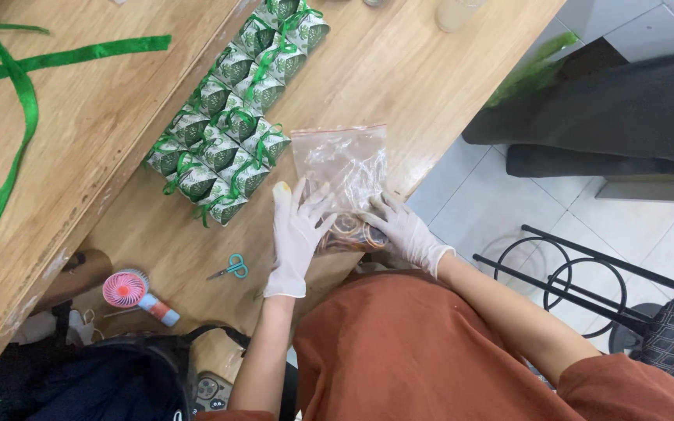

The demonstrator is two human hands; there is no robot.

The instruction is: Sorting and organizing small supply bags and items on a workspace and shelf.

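1. Wore white gloves on both hands; worked at the near edge of a wooden table (399,70).
2. Left hand (296,234): lay flat with fingers spread wide on the lower left part of a clear zip bag (341,168), pinning it to the tabletop rather than clasping it.
3. Right hand (403,230): pressed against the bag's lower right corner, fingers curled around the edge; could not tell whether closed fully on the plastic.
4. Zip bag: lay on the table between the hands, sealed strip at the far end, crinkled and see-through.
5. Held dark brown patterned items (350,232) at the bag's near end, wedged between the two hands; too blurred to tell their kind.
6. Stood just left of the bag: a double row of small green-and-white gift boxes (232,129), each tied with green ribbon, running away diagonally.
7. Lay near the left forearm: small teal-handled scissors (230,269).
8. Rested further left: a pink handheld fan (130,292).
9. Trailed across a second wooden board at far left: loose green ribbon (21,101).
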